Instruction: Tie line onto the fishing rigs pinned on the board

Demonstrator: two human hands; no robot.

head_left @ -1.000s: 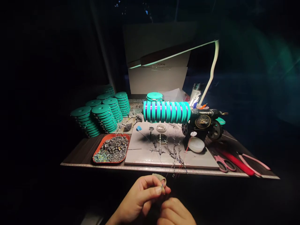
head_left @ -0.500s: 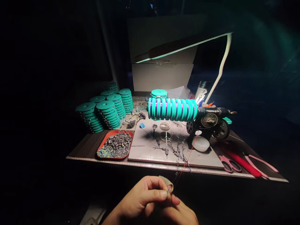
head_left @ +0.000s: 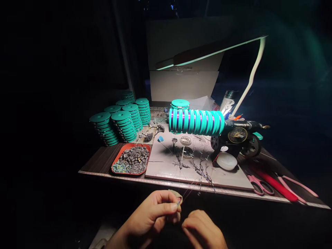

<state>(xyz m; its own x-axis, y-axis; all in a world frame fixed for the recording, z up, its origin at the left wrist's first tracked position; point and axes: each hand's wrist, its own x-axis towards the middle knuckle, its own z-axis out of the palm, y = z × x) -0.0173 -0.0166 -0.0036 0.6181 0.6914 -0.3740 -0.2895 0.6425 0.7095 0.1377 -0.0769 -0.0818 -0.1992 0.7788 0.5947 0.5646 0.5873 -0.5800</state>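
Note:
My left hand [head_left: 155, 211] is closed below the table's front edge, thumb and finger pinching a thin fishing line with a tiny bluish bit at the tips. A beige finger cover [head_left: 175, 194] sits on one of its fingers. Reddish strands run from there up toward the board. Beside it on the right, apart from it, my right hand [head_left: 203, 228] has its fingers curled together; whatever they hold is too small to make out. Above the hands, line rigs with grey sinkers [head_left: 206, 174] hang over the edge of the pale board [head_left: 160, 173].
Teal foam spools [head_left: 196, 122] line the spindle of a black geared winder [head_left: 237, 135]. Stacked spools [head_left: 121, 121] stand at left behind an orange tray [head_left: 117, 155] of sinkers and small metal parts. A white bowl [head_left: 227, 161], pink scissors [head_left: 260, 185] and pink-handled pliers [head_left: 298, 186] are at right.
My right hand has come away from my left and moved right and up, leaving a gap. My left hand keeps its pinch. The whole view has shifted slightly.

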